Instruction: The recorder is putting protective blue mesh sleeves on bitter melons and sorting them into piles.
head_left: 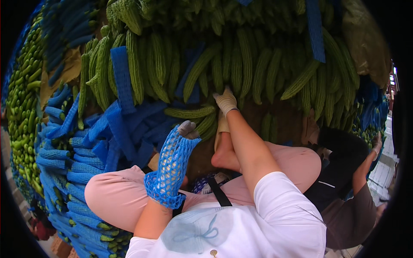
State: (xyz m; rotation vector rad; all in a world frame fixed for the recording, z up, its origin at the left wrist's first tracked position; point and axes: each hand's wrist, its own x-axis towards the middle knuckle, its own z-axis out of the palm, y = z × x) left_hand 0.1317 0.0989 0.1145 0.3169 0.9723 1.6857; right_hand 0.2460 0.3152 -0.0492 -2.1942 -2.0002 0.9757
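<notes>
My left hand, in a grey-tipped glove, pokes out of a blue foam net sleeve stretched over the hand and wrist. Its fingertips are bunched together, with nothing visible between them. My right hand, in a pale glove, reaches forward to the pile and closes on the lower end of a green bitter melon; its fingertips are partly hidden. Between the hands, a few loose bitter melons lie in front of the pile.
Rows of bitter melons are stacked ahead. Flat blue net sleeves lie heaped at left, above net-wrapped bitter melons. Smaller green vegetables fill the far left. My crossed legs are below. Another person in dark clothes sits close at right.
</notes>
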